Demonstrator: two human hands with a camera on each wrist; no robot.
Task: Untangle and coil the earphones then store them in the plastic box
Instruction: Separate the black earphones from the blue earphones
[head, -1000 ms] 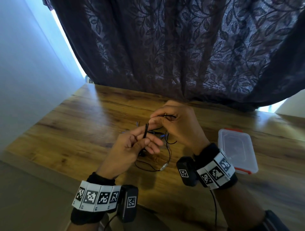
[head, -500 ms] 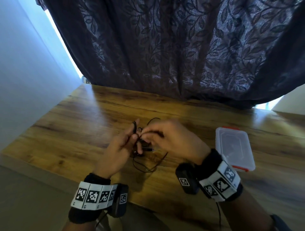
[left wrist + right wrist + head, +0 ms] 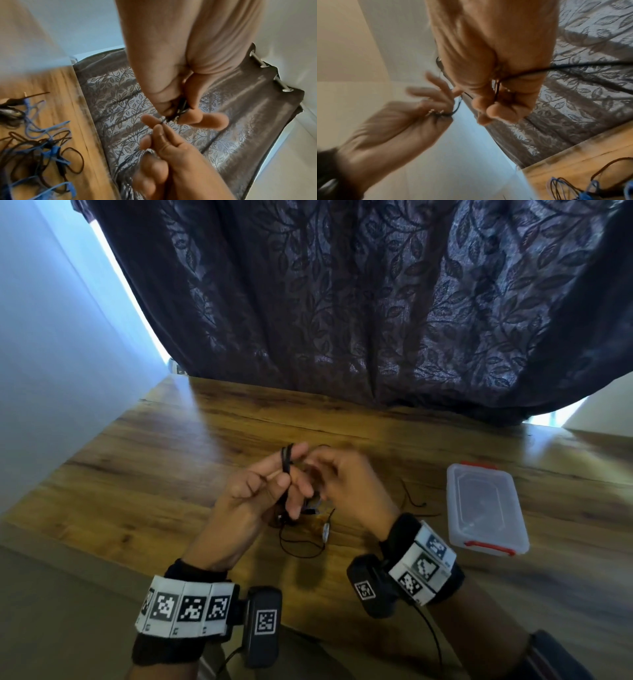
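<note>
The black earphone cable [image 3: 287,457] is looped in a small coil round the raised first two fingers of my left hand [image 3: 274,482], and the thumb holds it there. Just to the right, blurred, my right hand [image 3: 330,474] pinches the running part of the cable [image 3: 570,66], which passes through its curled fingers [image 3: 489,106]. In the right wrist view the coil [image 3: 454,113] shows on my left hand [image 3: 435,102]. Loose cable with a silver inline piece [image 3: 326,531] lies on the table under the hands. The clear plastic box [image 3: 486,508], lid on with red clips, stands to the right.
The wooden table [image 3: 171,474] runs back to a dark leaf-patterned curtain [image 3: 342,320], with a pale wall on the left. A tangle of black and blue cables [image 3: 42,148] lies on the table beneath my hands. A thin cable end [image 3: 412,498] lies between my right hand and the box.
My right hand has dropped from above my left fingers and come round to their right side with the cable. The coil now sits higher on my left fingers.
</note>
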